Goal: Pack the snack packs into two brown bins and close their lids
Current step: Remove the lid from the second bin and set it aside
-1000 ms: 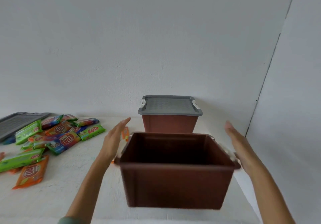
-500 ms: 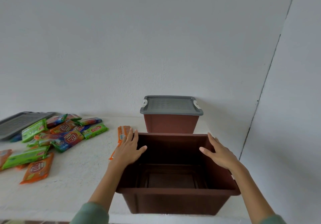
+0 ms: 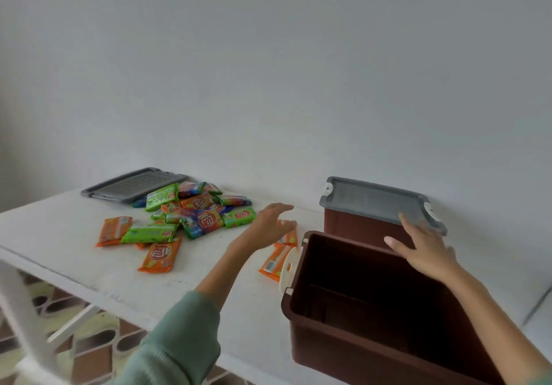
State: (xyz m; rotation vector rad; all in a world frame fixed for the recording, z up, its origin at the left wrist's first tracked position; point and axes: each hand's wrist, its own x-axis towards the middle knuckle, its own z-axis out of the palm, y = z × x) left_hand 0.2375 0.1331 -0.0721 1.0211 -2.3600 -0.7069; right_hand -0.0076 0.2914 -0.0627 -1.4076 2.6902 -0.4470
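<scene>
The fingers of the left hand are stretched out and spread, and they hold nothing; the hand hovers over the white table, between the pile of snack packs and the open brown bin. Just under this hand lie two orange packs, beside the bin's white latch. The right hand is also open with the fingers apart, empty, above the far rim of the open bin. This bin stands at the near right part of the table, and I see no packs inside it. Behind it, against the wall, stands the second brown bin with its grey lid already on. The other grey lid lies flat at the far left of the table, touching the pile. A green sleeve covers the left forearm.
</scene>
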